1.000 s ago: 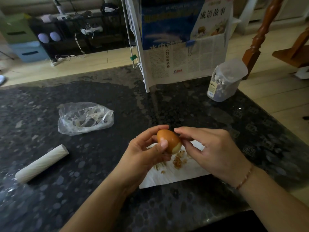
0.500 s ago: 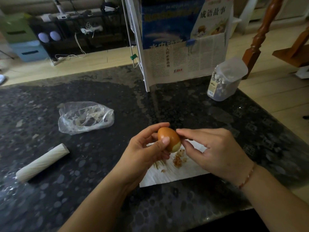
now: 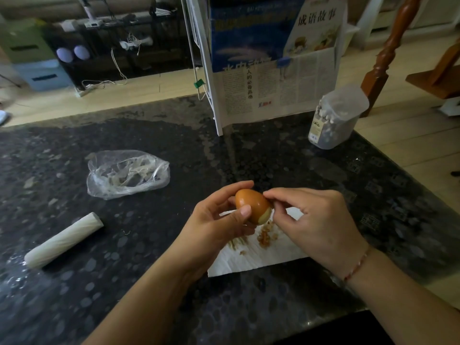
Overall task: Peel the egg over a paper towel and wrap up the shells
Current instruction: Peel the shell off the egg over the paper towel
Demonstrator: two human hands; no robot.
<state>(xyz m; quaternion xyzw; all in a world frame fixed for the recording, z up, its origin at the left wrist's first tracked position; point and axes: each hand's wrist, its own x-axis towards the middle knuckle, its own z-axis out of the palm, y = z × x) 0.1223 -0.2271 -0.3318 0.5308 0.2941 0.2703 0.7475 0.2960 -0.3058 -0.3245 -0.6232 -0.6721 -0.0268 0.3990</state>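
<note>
There was one brown egg (image 3: 252, 204), one paper towel (image 3: 251, 260), one crumpled clear plastic bag (image 3: 128, 172), one white roll (image 3: 63, 240) and one clear lidded jar (image 3: 336, 117) on one dark table (image 3: 74, 295). Two hands were counted, a left hand (image 3: 214, 227) and a right hand (image 3: 321, 225).

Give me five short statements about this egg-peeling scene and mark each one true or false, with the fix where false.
1. The left hand holds the egg. True.
2. The egg is fully peeled. False: most of its brown shell is on; only the lower end is bare.
3. Shell bits lie on the paper towel. True.
4. The clear plastic bag lies on the paper towel. False: it lies apart on the dark table, to the left.
5. The right hand rests flat on the table. False: its fingertips pinch at the egg's lower end.
</note>
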